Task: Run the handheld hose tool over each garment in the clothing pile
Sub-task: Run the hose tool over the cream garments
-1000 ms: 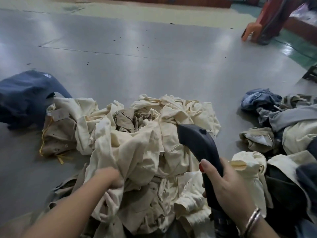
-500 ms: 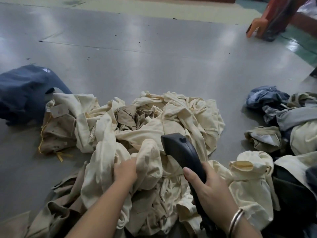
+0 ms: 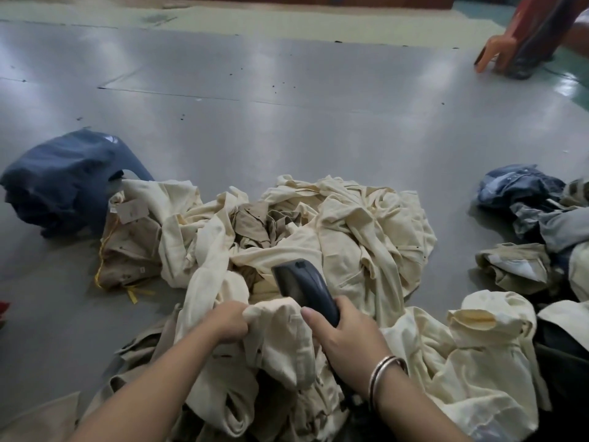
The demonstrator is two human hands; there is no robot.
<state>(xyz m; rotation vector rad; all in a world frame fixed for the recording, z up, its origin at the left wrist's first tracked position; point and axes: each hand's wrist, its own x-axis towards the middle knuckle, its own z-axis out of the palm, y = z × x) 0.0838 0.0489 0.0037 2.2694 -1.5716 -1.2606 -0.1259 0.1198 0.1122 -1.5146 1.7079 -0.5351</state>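
A heap of cream garments [image 3: 350, 231] lies on the grey floor in front of me, with tan pieces mixed in. My right hand [image 3: 347, 339] grips the dark grey handheld hose tool [image 3: 302, 285], whose head points away from me over the cream cloth. My left hand [image 3: 228, 320] grips a bunched fold of a cream garment [image 3: 280, 339] right beside the tool. A cream shirt with a yellowish collar [image 3: 487, 333] lies to the right of my right wrist.
A dark blue garment [image 3: 63, 183] lies at the left. Blue, grey and olive clothes [image 3: 535, 218] are piled at the right. An orange chair leg [image 3: 497, 49] stands at the far right. The grey floor [image 3: 287, 122] stretches beyond the heap.
My left hand has moved right and gathered a cream fold close to the tool. The tool and my right hand have shifted left and nearer to me.
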